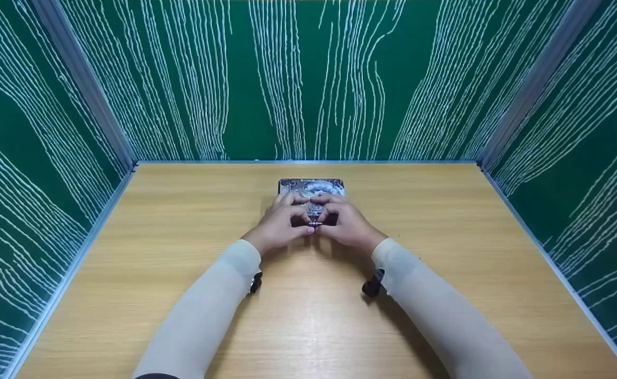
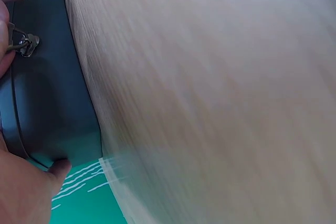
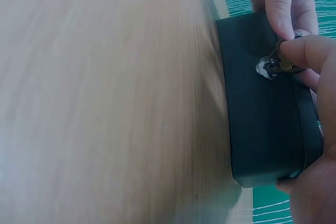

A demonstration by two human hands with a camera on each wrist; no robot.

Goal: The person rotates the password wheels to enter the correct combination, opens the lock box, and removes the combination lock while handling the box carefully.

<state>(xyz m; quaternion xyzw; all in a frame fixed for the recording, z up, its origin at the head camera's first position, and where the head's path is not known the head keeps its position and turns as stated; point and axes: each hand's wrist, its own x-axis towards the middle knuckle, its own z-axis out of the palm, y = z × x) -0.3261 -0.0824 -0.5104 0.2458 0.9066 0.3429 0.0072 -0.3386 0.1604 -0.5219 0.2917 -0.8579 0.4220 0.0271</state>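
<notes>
A small box [image 1: 312,187] stands on the table, its lid printed with a dark and pale picture. Plain black sides of the box [image 2: 52,93] show in the left wrist view. On its front is a metal clasp [image 3: 266,68] with a ring or loop. My left hand [image 1: 281,225] and right hand [image 1: 351,225] surround the box from both sides, fingertips over the lid. Both thumbs meet at the clasp. The right thumb and a curled finger pinch the loop; the left thumb and finger close in on it too. A finger of each hand touches the box's side.
The box stands near the back of a wooden table [image 1: 308,316]. Green panels with white wavy lines [image 1: 266,79] rise behind and at both sides, joined by grey metal posts [image 1: 90,84]. A dark device [image 1: 372,284] sits at the right wrist.
</notes>
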